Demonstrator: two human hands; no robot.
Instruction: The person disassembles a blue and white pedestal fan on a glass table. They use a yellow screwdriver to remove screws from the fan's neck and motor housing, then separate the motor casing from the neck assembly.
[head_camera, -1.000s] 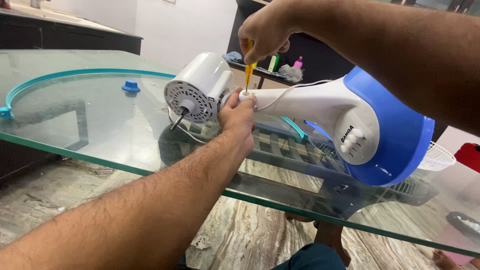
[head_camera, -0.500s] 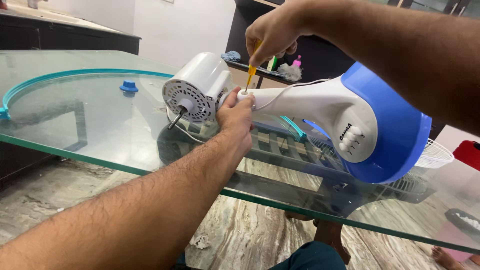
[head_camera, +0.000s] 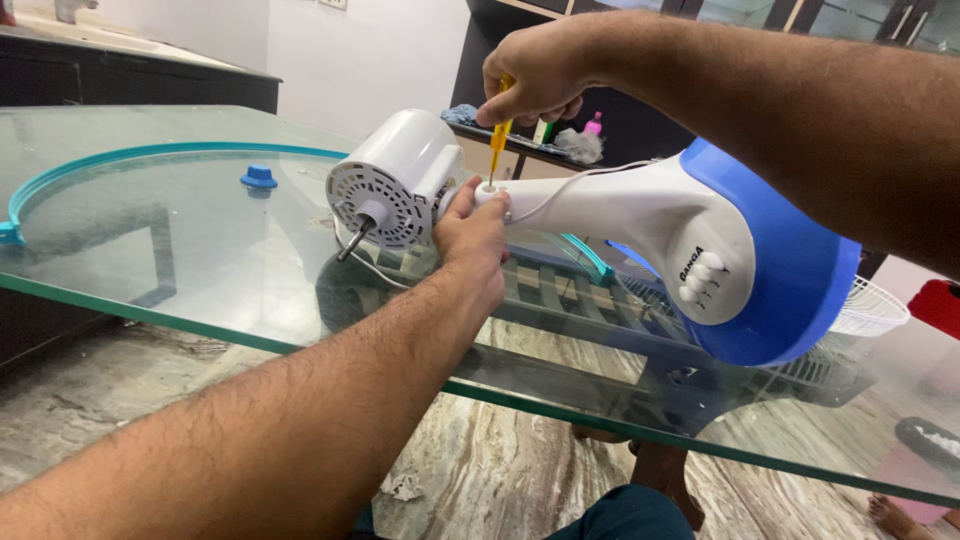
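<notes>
A white and blue table fan body (head_camera: 640, 215) lies on its side on a glass table (head_camera: 150, 260). Its white motor housing (head_camera: 395, 180) points left, with a bare metal shaft sticking out. My left hand (head_camera: 472, 225) grips the fan's neck just behind the motor. My right hand (head_camera: 535, 70) is closed on a yellow-handled screwdriver (head_camera: 497, 135), held upright, its tip set into the top of the neck. The blue base with white buttons (head_camera: 700, 275) rests at the right.
A teal fan guard ring (head_camera: 120, 160) lies flat on the glass at the left, a small blue cap nut (head_camera: 258, 178) beside it. A white wire grille (head_camera: 870, 305) sits behind the base. Marble floor (head_camera: 500, 460) shows through the glass. Dark cabinets stand behind.
Hardly anything differs. My right hand and the screwdriver stay over the fan's neck with only a slight shift; my left hand keeps its grip.
</notes>
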